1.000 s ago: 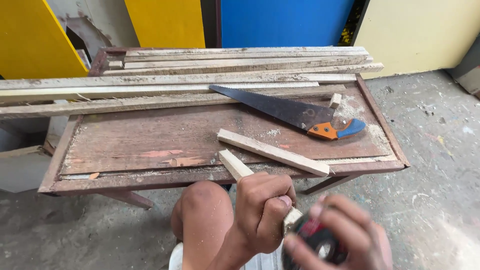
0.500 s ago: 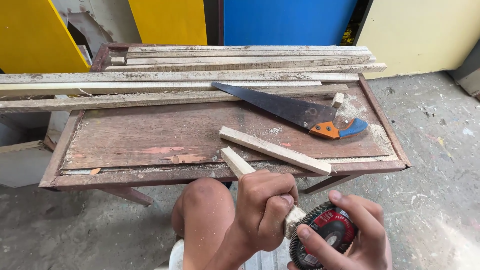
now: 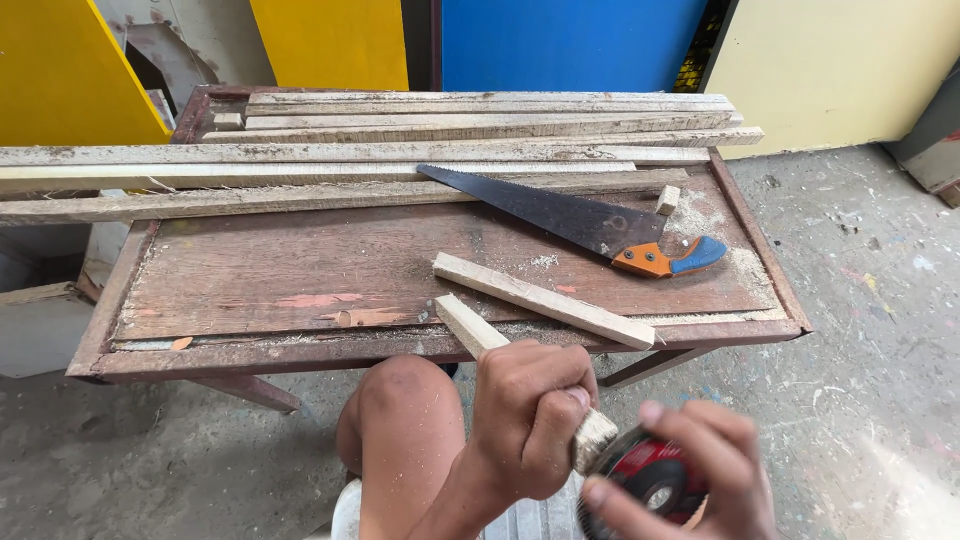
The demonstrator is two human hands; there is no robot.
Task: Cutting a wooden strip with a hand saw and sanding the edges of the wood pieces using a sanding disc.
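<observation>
Since half a second ago the right hand (image 3: 690, 470) has lowered a little, and the round red and black disc (image 3: 645, 480) in it now sits partly hidden behind its fingers, its edge up against the near end of the short wooden stick (image 3: 520, 375).

At the far left, long rough wooden slats (image 3: 330, 165) lie stacked along the back edge of the worn brown table (image 3: 300, 270), some jutting out past its left edge. A bare knee (image 3: 400, 420) shows just under the front edge.

Right of the knee, the left hand (image 3: 530, 415) is clamped in a fist round the short wooden stick, which slants up and left so that its far end rests on the table's front edge. A second, longer stick (image 3: 545, 300) lies flat on the table just behind it, running diagonally toward the front right corner.

Behind that, a handsaw (image 3: 560, 212) with a dark blade and an orange and blue handle lies aslant, handle toward the right edge. A small wood offcut (image 3: 668, 200) sits just beside the handle, with sawdust scattered about.

Lowest and furthest right, the right hand is curled on the disc, fingers over its rim.
</observation>
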